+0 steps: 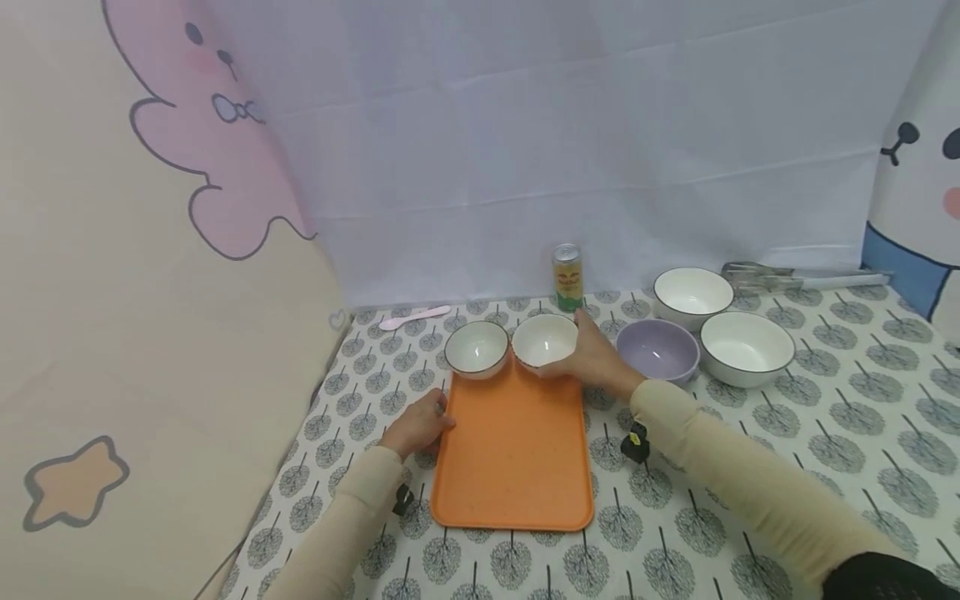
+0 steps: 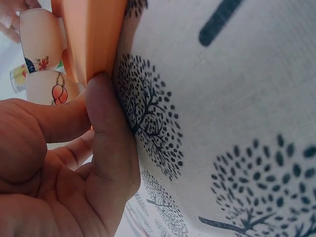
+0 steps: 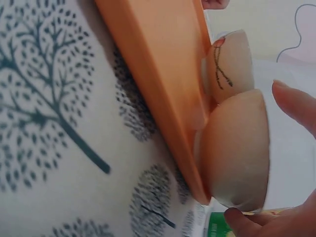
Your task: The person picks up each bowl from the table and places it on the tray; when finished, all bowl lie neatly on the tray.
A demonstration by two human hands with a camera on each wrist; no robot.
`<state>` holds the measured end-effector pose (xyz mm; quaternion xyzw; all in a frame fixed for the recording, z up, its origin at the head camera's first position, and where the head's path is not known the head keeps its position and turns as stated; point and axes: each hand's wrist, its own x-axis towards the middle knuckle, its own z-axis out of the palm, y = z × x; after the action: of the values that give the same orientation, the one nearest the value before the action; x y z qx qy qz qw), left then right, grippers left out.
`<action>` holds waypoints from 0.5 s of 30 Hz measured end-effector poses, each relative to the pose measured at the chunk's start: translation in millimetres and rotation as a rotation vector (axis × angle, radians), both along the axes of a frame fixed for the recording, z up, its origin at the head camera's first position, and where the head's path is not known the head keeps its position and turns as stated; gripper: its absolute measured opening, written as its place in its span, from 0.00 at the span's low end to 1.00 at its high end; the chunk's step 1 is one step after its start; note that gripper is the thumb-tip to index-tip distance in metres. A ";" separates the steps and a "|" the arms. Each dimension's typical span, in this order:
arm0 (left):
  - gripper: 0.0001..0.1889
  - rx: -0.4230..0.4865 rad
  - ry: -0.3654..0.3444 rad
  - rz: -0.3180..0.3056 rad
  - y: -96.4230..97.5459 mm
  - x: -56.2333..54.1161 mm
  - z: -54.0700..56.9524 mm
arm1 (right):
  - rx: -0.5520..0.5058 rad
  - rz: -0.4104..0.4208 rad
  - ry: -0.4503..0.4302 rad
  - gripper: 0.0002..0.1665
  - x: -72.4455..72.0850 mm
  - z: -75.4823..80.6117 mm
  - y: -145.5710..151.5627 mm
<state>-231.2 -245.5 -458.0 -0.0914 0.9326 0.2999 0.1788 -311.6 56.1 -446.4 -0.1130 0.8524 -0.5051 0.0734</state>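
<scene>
An orange tray [image 1: 513,450] lies on the cloth, two white bowls at its far end. My left hand [image 1: 418,423] holds the tray's left edge, fingertips [image 2: 102,91] against its outer wall. Around the right-hand white bowl [image 1: 542,335] my right hand [image 1: 592,357] is spread. In the right wrist view, one fingertip [image 3: 237,217] touches this bowl's outer side, and another digit stands apart from its rim. The left-hand white bowl [image 1: 477,348] sits close beside it, with a painted pattern visible in the wrist views.
Behind the bowls stands a yellow-and-green can [image 1: 567,279]. Right of my hand are a purple bowl [image 1: 658,350] and two larger white bowls, one near [image 1: 747,350], one farther [image 1: 692,293]. Utensils [image 1: 806,277] lie at the back right, a pink spoon [image 1: 414,317] at the back left.
</scene>
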 end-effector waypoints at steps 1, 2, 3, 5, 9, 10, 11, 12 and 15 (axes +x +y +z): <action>0.15 0.002 0.000 -0.001 -0.1 -0.4 0.8 | 0.014 -0.003 0.009 0.78 0.5 4.4 1.1; 0.15 0.004 0.001 -0.003 -0.3 -0.8 1.5 | 0.032 -0.007 0.020 0.78 0.8 8.0 2.4; 0.15 0.005 0.002 -0.004 -0.5 -1.3 2.3 | 0.040 -0.009 0.035 0.78 1.1 12.1 3.8; 0.15 0.009 0.003 -0.003 -0.8 -2.2 2.8 | 0.056 -0.013 0.052 0.77 2.5 19.6 7.3; 0.14 0.004 0.002 0.002 -0.5 -2.6 1.5 | 0.054 -0.006 0.053 0.74 4.9 28.7 19.3; 0.14 0.003 -0.001 0.005 -0.1 -2.6 1.3 | 0.054 -0.002 0.043 0.75 6.0 30.0 23.7; 0.14 0.002 -0.005 0.009 0.1 -2.6 0.9 | 0.053 0.004 0.031 0.76 6.8 30.7 28.5; 0.14 0.001 -0.008 0.011 0.0 -2.6 0.6 | 0.051 0.007 0.022 0.76 7.7 31.7 33.3; 0.14 0.003 -0.008 0.008 -0.8 -2.5 -0.2 | 0.080 0.011 0.016 0.75 10.3 34.8 48.4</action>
<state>-233.6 -246.3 -458.2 -0.0962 0.9310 0.3016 0.1816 -301.2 104.5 -411.6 -0.1187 0.8718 -0.4695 0.0737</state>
